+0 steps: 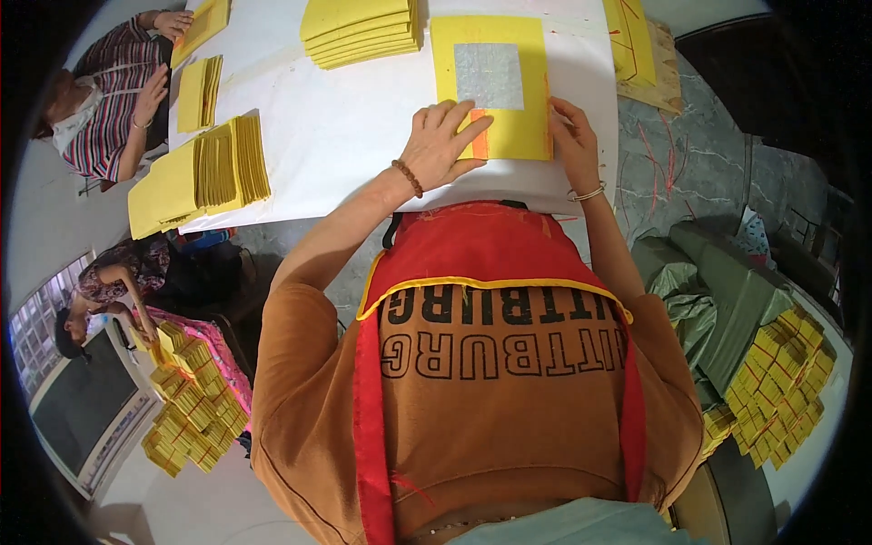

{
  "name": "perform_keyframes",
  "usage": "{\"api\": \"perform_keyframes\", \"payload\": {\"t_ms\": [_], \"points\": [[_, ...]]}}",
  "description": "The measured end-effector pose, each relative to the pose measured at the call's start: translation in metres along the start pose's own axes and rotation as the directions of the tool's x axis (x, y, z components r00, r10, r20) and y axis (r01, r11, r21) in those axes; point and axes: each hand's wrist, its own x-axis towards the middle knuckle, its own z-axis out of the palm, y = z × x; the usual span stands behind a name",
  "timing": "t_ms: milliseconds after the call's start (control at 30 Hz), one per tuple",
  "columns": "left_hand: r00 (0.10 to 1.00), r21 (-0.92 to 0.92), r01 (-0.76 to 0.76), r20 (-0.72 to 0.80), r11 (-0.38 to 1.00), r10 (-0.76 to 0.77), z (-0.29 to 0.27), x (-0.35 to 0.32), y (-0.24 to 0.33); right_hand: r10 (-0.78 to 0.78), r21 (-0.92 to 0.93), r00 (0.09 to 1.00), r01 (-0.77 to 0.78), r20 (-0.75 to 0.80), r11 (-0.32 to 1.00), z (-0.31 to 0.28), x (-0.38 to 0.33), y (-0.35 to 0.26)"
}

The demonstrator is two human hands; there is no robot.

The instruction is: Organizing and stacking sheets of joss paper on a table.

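In front of me on the white-covered table lies a yellow paper sheet [515, 136] with a silver square [490, 74] on it and an orange strip [480, 136] below the square. My left hand [443, 143] rests over the sheet's lower left part, its fingers apart and touching the paper by the orange strip. At the sheet's right edge is my right hand [576, 143], fingers bent and closed on that edge; part of the grip is hidden.
Yellow paper stacks stand on the white table [336, 127]: one stack [359, 32] at the back, another [204, 173] at the left corner. A co-worker [118, 100] handles paper at the far left; another person [109, 291] sits by yellow bundles [191, 409]. More bundles [781, 386] lie lower right.
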Motion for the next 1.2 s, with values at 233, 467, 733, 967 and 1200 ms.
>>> {"api": "perform_keyframes", "payload": {"t_ms": [233, 467, 733, 967, 1200], "points": [[0.986, -0.362, -0.136, 0.045, 0.922, 0.163, -0.023, 0.020, -0.018, -0.127, -0.259, 0.981, 0.162, 0.148, 0.952, -0.001, 0.000, -0.009], [0.977, -0.554, 0.060, 0.203, 0.831, 0.065, -0.020, 0.030, -0.034, -0.051, -0.145, 0.990, 0.070, 0.131, 0.987, -0.001, 0.002, -0.009], [0.924, -0.681, 0.306, 0.381, 0.666, -0.035, -0.022, 0.033, -0.042, -0.042, -0.144, 0.992, 0.059, 0.119, 0.988, 0.000, 0.001, -0.014], [0.886, -0.703, 0.389, 0.463, 0.595, -0.032, -0.020, 0.038, -0.052, -0.022, -0.107, 0.992, 0.036, 0.125, 0.994, 0.001, 0.001, -0.011], [0.906, -0.764, 0.354, 0.423, 0.540, 0.004, -0.015, 0.040, -0.056, -0.055, -0.128, 0.988, 0.074, 0.146, 0.989, -0.001, 0.002, -0.009]]}}
